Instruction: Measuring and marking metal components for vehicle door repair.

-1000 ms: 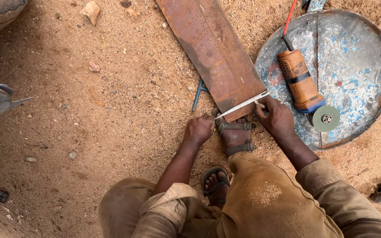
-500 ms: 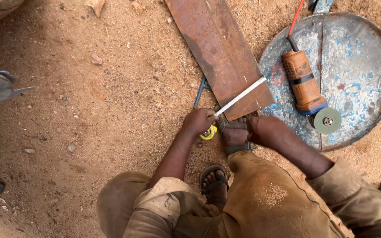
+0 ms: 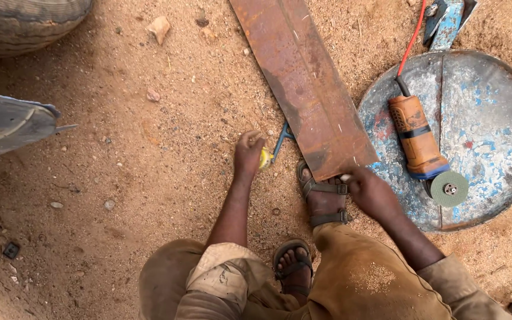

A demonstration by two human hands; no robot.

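Left hand (image 3: 249, 151) is curled shut around a small yellow tape measure (image 3: 265, 158), held low over the sandy ground (image 3: 149, 178) just beside the left edge of the rusty steel plate (image 3: 309, 89). Right hand (image 3: 371, 192) is closed on a small pale piece, possibly chalk (image 3: 345, 176), pressed at the near end of the plate; I cannot tell exactly what it is.

The plate lies flat on the ground, running diagonally from top centre down to my sandalled foot (image 3: 322, 195), which sits at its near end, seemingly touching it. Its near right corner lies over the edge of the round metal lid (image 3: 493, 118).

Handling judgement: the plate looks stiff and heavy, with a rough, rusted, non-slippery surface and probably sharp cut edges. I would take it by the long sides, near the middle, rather than at the corners. The tape measure is light and rigid, easily palmed.

Surroundings: an orange angle grinder (image 3: 419, 145) rests on the lid, disc (image 3: 449, 189) toward me, with its red cable (image 3: 413, 35) trailing up. A thin blue tool (image 3: 281, 141) pokes out beside the plate's left edge. Stones (image 3: 160, 26) are scattered about, and a worn tyre (image 3: 25, 21) lies at the upper left.

Obstruction: the grinder and cable crowd the right side of the plate; the left side has more room.
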